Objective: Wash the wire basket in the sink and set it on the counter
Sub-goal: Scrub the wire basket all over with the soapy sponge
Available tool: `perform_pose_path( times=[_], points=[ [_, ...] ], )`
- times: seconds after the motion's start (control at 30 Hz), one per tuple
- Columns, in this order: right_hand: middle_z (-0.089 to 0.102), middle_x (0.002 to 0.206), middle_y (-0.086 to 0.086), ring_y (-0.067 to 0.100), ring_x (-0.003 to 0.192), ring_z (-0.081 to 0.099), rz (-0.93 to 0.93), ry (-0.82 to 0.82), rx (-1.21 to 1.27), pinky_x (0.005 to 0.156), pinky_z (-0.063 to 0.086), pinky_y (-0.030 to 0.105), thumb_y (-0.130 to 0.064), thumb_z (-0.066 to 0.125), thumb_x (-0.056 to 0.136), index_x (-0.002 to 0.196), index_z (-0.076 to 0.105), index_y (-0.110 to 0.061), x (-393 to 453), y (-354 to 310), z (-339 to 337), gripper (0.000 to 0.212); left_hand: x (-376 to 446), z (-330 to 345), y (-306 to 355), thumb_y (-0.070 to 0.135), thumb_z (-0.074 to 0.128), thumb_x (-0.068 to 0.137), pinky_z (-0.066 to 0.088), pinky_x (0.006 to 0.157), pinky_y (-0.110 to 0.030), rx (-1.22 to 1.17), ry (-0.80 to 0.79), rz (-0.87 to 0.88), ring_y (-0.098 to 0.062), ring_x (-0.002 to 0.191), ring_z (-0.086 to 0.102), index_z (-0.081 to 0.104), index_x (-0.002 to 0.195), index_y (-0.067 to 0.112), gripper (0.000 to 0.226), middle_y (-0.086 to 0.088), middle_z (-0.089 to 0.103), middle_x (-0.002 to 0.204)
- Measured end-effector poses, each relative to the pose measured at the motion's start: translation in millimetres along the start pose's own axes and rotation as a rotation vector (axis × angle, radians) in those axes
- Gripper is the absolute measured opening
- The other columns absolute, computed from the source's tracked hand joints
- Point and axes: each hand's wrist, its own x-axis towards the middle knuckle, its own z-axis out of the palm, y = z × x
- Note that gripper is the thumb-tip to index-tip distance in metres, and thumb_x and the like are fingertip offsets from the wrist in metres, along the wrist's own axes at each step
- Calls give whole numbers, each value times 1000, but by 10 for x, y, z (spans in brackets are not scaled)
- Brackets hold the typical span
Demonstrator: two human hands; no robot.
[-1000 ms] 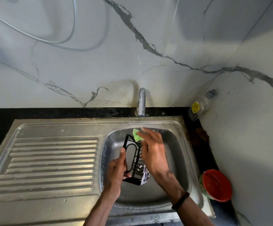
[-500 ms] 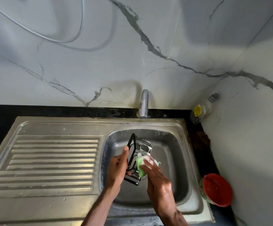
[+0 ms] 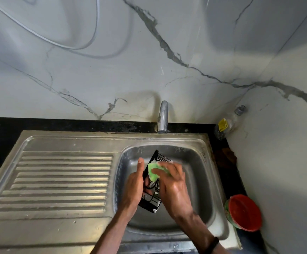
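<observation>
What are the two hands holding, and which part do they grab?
The left hand grips the black wire basket by its left side edge, above the sink. The right hand pinches a green sponge against the basket.

Your left hand (image 3: pixel 133 187) grips the black wire basket (image 3: pixel 151 202) on edge above the sink (image 3: pixel 200 162) bowl. Just beside it, your right hand (image 3: pixel 173 187) presses a soapy green sponge (image 3: pixel 153 173) against the basket's upper part. A red-lidded tub (image 3: pixel 244 215) sits well right of that hand.

One head-worn view looks steeply down, close over the sink (image 3: pixel 200 162); marble wall (image 3: pixel 112 70) fills its top.
</observation>
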Motion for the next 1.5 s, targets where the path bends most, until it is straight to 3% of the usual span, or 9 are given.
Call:
perform_pose_path(
  times=[0.23,0.37,0.53,0.73,0.87,1.03,1.2,1.4,1.5],
  points=[
    [65,123,-3,22,119,59,-38,113,207,97,51,33,14,62,86,101,77,-12,-646,-94,25,33,-57,2,-37,70,32,100,40,64,-28,9,27,-15,-11,44,46,47,44,21,76,4,47,47],
    [68,116,-3,21,110,66,-32,128,222,86,55,34,2,54,92,88,76,-11,-784,84,-112,26,-18,-15,-72,70,32,96,48,61,-27,38,-18,37,-19,49,62,61,58,12,76,-2,62,55],
    [66,114,-1,13,110,64,158,215,136,91,51,16,18,64,81,100,76,-13,-311,66,-525,38,-29,-3,-102,68,12,100,53,57,-24,141,-56,121,-19,49,67,79,82,21,84,-10,77,76],
    [67,120,11,26,113,59,286,-25,3,96,53,36,1,60,94,124,70,-16,506,139,-248,36,-91,100,-82,76,1,97,48,55,-28,70,-112,141,-22,48,62,81,79,23,97,-9,71,60],
    [56,122,12,25,108,48,311,-120,-62,93,54,37,11,63,85,124,69,-14,477,-75,-98,47,-82,85,-88,88,1,88,50,54,-32,21,-70,150,-25,48,59,79,76,19,104,-18,66,58],
    [60,105,7,25,92,56,181,-134,-31,77,51,30,6,64,76,105,70,-18,84,-398,27,38,15,94,-143,91,11,88,57,89,-56,-54,-22,128,-36,91,74,76,92,8,106,-18,77,89],
    [58,109,6,24,95,54,218,-86,-110,79,52,32,20,59,70,118,71,-19,245,-56,-10,62,-48,109,-99,96,9,81,52,65,-47,-74,-45,113,-30,56,63,79,77,22,103,-30,66,68],
    [62,116,15,30,108,60,346,-58,-125,93,56,37,23,52,81,124,70,-8,547,123,-12,56,-38,88,-95,97,5,80,55,84,-52,-37,-108,104,-30,70,74,83,97,30,104,-21,75,78],
    [64,111,14,27,100,63,334,-44,-53,87,58,36,20,54,83,120,72,-8,493,55,-29,50,-59,82,-27,103,14,73,51,75,-42,-101,-140,65,-25,65,66,81,85,23,105,-25,70,74]
  ],
)
